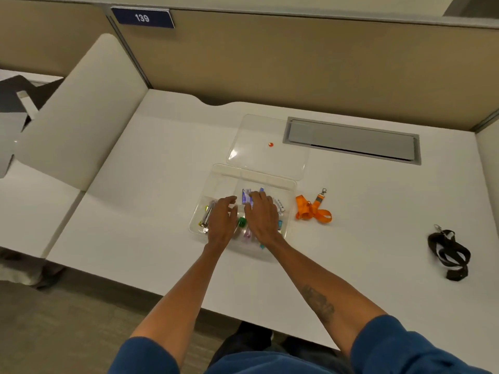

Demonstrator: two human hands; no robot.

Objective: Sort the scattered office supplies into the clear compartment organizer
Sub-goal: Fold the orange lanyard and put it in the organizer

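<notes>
- Organizer (224, 174): clear tray w/ compartments, sits mid-desk, somewhat nearer the front edge than the back. Its lid (267, 157) is flipped open twd the back edge, so the top is free for loading.
- Left hand (221, 220) is over the left-side compartments, right by the metal clips (206, 215). Fingers are loosely bent; I can't tell if they pinch anything.
- Right hand (263, 215) lies over the centre compartments, fingers stretched out, tips on the blue packets (246, 197), gripping nothing. I read it as pressing contents flat so they stay in their cell.
- Green item (242, 222) shows between the two hands; white piece (279, 205) is in a right-side cell. Exact type: too small to tell.
- Orange lanyard (313, 209) lies on the desk just beside the organizer's right wall. Black lanyard (449, 253) is well apart, twd the desk's right edge. Both are outside the tray, so imo sorting isn't finished.
- Next, prob. the orange one, as it's closest. The floppy strap needs bunching to fit a cell, and its metal clip may snag on a divider.
</notes>
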